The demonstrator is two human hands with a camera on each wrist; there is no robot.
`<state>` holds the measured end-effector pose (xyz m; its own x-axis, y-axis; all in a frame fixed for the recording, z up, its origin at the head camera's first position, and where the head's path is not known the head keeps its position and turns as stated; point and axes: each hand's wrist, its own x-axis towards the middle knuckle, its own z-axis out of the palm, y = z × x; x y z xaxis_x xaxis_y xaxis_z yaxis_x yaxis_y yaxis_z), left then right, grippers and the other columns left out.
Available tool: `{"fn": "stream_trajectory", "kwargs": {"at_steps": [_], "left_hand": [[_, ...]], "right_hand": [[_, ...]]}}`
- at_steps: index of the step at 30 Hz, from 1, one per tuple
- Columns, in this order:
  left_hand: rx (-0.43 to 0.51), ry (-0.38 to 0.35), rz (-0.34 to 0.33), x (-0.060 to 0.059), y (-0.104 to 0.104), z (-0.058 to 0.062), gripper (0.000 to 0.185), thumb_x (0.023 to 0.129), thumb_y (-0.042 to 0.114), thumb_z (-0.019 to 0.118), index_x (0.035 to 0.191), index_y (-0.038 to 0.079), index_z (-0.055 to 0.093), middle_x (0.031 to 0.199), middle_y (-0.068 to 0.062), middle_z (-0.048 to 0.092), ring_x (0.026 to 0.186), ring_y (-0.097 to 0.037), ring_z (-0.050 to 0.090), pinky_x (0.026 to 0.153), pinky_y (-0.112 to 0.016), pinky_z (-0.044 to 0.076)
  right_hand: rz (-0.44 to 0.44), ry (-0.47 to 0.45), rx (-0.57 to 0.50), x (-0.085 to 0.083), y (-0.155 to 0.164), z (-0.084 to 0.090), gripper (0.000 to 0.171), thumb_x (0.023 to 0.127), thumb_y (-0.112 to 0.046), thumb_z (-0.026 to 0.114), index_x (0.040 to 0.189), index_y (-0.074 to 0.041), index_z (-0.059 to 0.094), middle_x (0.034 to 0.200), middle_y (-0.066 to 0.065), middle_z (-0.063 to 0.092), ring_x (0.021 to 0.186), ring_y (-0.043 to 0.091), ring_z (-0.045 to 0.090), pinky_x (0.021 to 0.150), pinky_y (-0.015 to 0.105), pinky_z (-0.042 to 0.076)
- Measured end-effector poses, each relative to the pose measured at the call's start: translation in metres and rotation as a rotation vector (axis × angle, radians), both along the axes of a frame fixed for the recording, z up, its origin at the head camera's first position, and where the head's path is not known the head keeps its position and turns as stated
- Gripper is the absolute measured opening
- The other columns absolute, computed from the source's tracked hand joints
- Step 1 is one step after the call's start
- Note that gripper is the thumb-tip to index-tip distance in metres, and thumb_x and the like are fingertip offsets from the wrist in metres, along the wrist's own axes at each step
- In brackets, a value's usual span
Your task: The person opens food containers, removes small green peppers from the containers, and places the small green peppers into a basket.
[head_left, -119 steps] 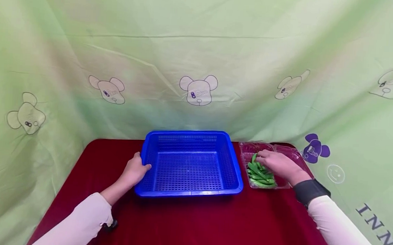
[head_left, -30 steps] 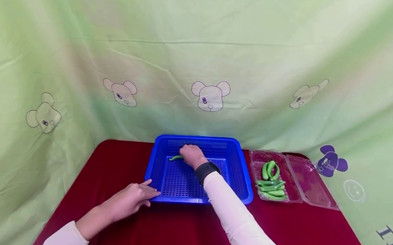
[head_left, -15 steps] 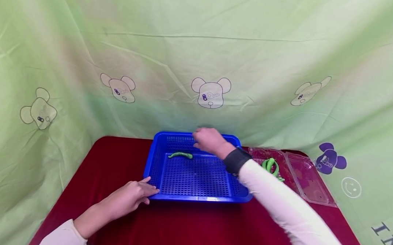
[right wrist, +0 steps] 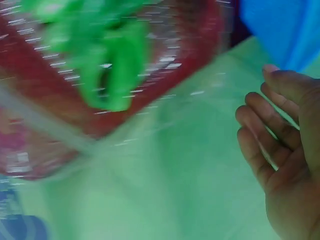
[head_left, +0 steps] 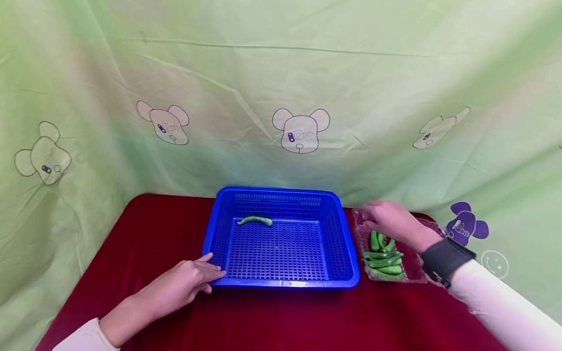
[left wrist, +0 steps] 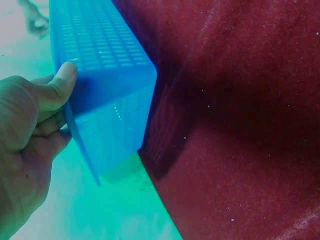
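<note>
1 curved green pepper (head_left: pixel 255 220) lies in the blue basket (head_left: pixel 279 256).

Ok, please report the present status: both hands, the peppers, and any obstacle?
Left hand grips blue basket at near left corner. Right hand empty, near clear container. One green pepper in basket, other peppers in container. No obstacle seen.

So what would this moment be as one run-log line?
left hand: holds blue basket at near-left corner | right hand: empty, near clear container | basket: one green pepper | container: several peppers
</note>
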<state>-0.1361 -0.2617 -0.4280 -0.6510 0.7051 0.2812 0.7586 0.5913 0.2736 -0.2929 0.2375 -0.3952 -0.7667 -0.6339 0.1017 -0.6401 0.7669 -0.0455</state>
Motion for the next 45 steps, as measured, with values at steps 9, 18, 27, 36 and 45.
{"fn": "stream_trajectory", "kwargs": {"at_steps": [9,18,27,36,45], "left_hand": [[0.001,0.01,-0.005,0.001,-0.001,-0.001,0.037,0.076,-0.011,0.08,0.111,0.0,0.078,0.101,-0.005,0.08,0.105,-0.024,0.077,0.104,-0.052,0.054],[0.001,0.022,-0.007,-0.002,0.0,-0.001,0.034,0.077,-0.008,0.081,0.11,-0.001,0.078,0.103,-0.007,0.08,0.105,-0.027,0.076,0.104,-0.052,0.055],[0.002,0.002,0.001,-0.003,-0.001,-0.002,0.035,0.076,-0.006,0.082,0.111,-0.001,0.078,0.104,-0.008,0.08,0.106,-0.027,0.076,0.104,-0.052,0.054],[-0.001,-0.021,0.014,-0.003,0.001,-0.002,0.034,0.078,-0.004,0.081,0.111,0.0,0.078,0.105,-0.009,0.08,0.108,-0.029,0.075,0.103,-0.052,0.055],[0.003,-0.009,0.025,-0.001,-0.001,-0.001,0.035,0.076,-0.005,0.082,0.111,0.001,0.079,0.105,-0.01,0.08,0.111,-0.035,0.074,0.1,-0.052,0.057]], "right_hand": [[0.006,-0.07,0.031,0.04,0.055,-0.031,0.016,0.081,-0.009,0.084,0.09,-0.012,0.071,0.087,-0.001,0.064,0.078,0.011,0.06,0.063,0.03,0.055],[0.02,-0.133,0.033,0.054,0.064,-0.044,0.023,0.081,-0.014,0.086,0.102,-0.009,0.077,0.099,0.002,0.07,0.093,0.022,0.069,0.08,0.04,0.064],[0.089,-0.255,0.016,0.047,0.06,-0.051,0.014,0.085,-0.012,0.082,0.098,-0.013,0.077,0.095,-0.003,0.07,0.086,0.014,0.07,0.072,0.032,0.062],[0.127,-0.25,-0.005,0.046,0.063,-0.063,0.015,0.084,-0.007,0.081,0.095,-0.014,0.073,0.092,-0.005,0.07,0.083,0.011,0.067,0.07,0.031,0.061],[0.098,-0.261,-0.023,0.042,0.061,-0.059,0.018,0.081,-0.007,0.084,0.093,-0.015,0.072,0.09,-0.007,0.064,0.079,0.005,0.061,0.066,0.026,0.057]]}}
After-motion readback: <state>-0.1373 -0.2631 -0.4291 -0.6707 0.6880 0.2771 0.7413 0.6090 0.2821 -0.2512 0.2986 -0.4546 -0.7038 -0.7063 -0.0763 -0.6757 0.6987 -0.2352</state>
